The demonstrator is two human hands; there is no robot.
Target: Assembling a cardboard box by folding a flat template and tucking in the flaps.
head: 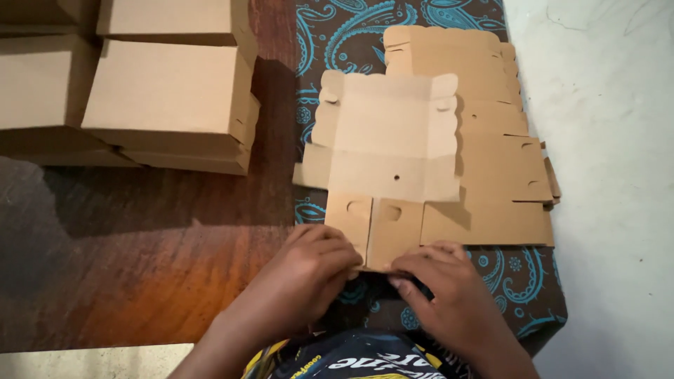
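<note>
Left hand point(319, 263) and right hand point(442, 281) at lower centre, fingers pinching the near flap of a flat cardboard box blank point(390, 154), folded boxes point(165, 98) upper left

Dark brown wooden table point(140, 238), stack of assembled plain brown cardboard boxes point(168, 98) far left, brown cloth with turquoise paisley pattern point(512, 277) on its right part, pile of flat die-cut cardboard box blanks point(484, 175) lying on the cloth

tan cardboard blank point(393, 140); dark cloth point(337, 42), turquoise paisley; reddish-brown table point(140, 267)
</note>
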